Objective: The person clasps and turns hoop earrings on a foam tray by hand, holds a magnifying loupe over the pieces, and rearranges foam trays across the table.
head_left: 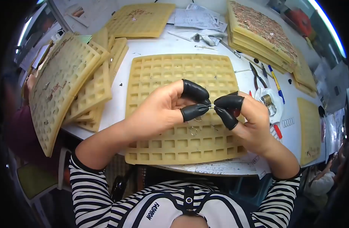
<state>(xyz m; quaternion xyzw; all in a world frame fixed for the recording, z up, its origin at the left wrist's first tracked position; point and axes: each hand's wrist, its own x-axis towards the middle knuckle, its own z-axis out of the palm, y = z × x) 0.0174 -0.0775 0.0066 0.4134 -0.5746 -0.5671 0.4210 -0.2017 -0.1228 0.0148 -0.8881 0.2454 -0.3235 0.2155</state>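
Over the middle of a yellow grid tray (163,145), my left hand (159,108) and my right hand (252,117) meet fingertip to fingertip. Black covers sit on the thumbs and forefingers of both. Between the pinched tips shows a small shiny metal piece (211,106), held from both sides; its full shape is hidden. Thin metal rings (193,131) lie on the tray just below the fingers. Square pockets fill the tray, some with tiny bits in them.
Stacked yellow trays lean at the left (64,87) and rise at the back right (258,34). Right of the tray lie black-handled pliers (259,76), a blue and yellow pen (277,84) and a spool (266,100). Papers (197,19) and a white glove lie behind. Other people sit at both edges.
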